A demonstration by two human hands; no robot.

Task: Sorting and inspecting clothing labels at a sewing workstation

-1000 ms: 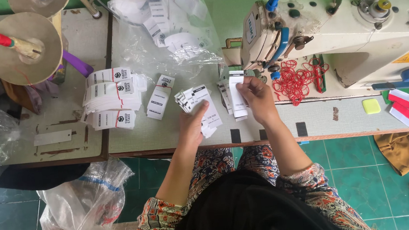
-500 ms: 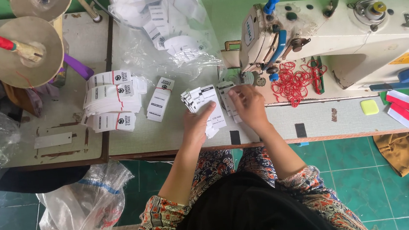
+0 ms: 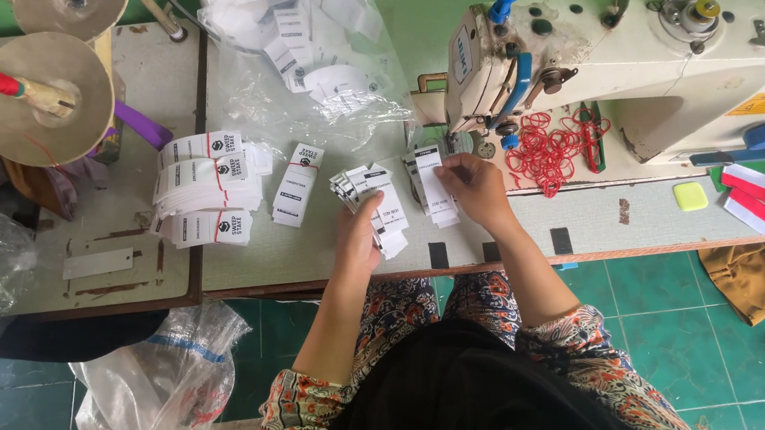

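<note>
Just in front of the sewing machine (image 3: 629, 60) on the counter (image 3: 330, 248), the left hand (image 3: 359, 241) grips a fanned stack of white labels (image 3: 376, 197) while the right hand (image 3: 478, 192) pinches one label (image 3: 435, 196) beside it.

From up here I read the labels (image 3: 380, 208) under my left hand (image 3: 359, 241) as matt white woven cloth or paper; I cannot tell which. The clear bag (image 3: 293, 60) is thin glossy plastic, crinkled. The sewing machine (image 3: 629, 60) is cream-painted metal, scuffed. The desk (image 3: 515, 230) looks pale, worn laminate. The red bands (image 3: 549, 147) look rubbery.
</note>
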